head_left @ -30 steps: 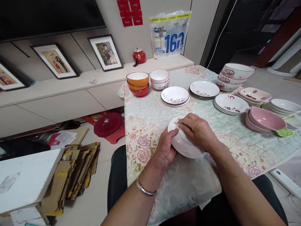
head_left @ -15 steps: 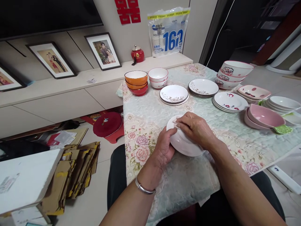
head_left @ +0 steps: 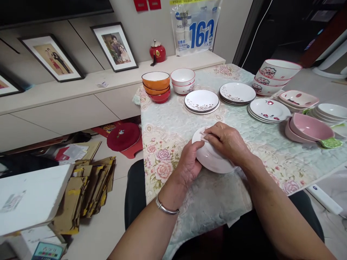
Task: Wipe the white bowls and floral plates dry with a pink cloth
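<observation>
A plain white plate [head_left: 214,161] is held tilted over the near part of the table. My left hand [head_left: 190,160] grips its left edge, with the thumb on the upper face and the fingers underneath. My right hand [head_left: 226,141] lies across the plate, its thumb and fingertips pinched together near the far left rim. Something thin and whitish shows at those fingertips, too small to make out. Beyond the hands stand a stack of white plates with a dark rim [head_left: 202,101], a second dark-rimmed stack [head_left: 237,92] and a stack of red-flowered plates [head_left: 269,110].
Orange and red bowls [head_left: 156,86] and white bowls [head_left: 182,81] stand at the back left. Tall patterned bowls [head_left: 276,77], pink bowls [head_left: 309,128] and small white dishes [head_left: 332,112] line the right. A flowered cloth [head_left: 162,169] covers the table. Flattened cardboard [head_left: 93,191] lies on the floor.
The view has tipped slightly downward, so the background sits higher. Both hands keep nearly the same hold on the plate; the right fingertips have shifted only a little.
</observation>
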Action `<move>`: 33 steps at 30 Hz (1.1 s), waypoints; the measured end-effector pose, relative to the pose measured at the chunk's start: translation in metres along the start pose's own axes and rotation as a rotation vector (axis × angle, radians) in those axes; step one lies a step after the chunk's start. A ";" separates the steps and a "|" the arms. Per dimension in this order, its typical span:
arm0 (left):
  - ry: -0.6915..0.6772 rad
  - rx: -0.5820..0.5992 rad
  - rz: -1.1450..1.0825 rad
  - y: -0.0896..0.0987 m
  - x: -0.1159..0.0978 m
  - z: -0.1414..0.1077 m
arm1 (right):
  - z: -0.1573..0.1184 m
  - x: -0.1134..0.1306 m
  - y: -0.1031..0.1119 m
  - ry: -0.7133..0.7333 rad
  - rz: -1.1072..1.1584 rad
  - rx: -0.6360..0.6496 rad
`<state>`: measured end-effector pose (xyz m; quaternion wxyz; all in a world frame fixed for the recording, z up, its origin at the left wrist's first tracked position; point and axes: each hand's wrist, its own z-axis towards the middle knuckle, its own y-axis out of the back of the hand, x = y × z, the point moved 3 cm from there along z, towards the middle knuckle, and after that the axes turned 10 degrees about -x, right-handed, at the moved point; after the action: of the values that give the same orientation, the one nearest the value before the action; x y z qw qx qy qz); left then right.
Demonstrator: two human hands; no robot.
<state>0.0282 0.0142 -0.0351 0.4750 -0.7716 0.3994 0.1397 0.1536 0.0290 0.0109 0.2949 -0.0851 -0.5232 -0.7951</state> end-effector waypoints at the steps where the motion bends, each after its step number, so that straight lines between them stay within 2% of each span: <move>1: 0.002 -0.005 0.001 0.000 0.000 0.000 | 0.000 -0.001 -0.001 0.001 0.000 0.001; 33: 0.005 -0.061 0.038 0.003 0.002 0.002 | 0.001 -0.005 -0.001 -0.046 0.058 -0.020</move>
<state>0.0272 0.0146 -0.0394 0.4475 -0.7783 0.4108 0.1592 0.1568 0.0323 0.0082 0.3049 -0.1213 -0.5193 -0.7891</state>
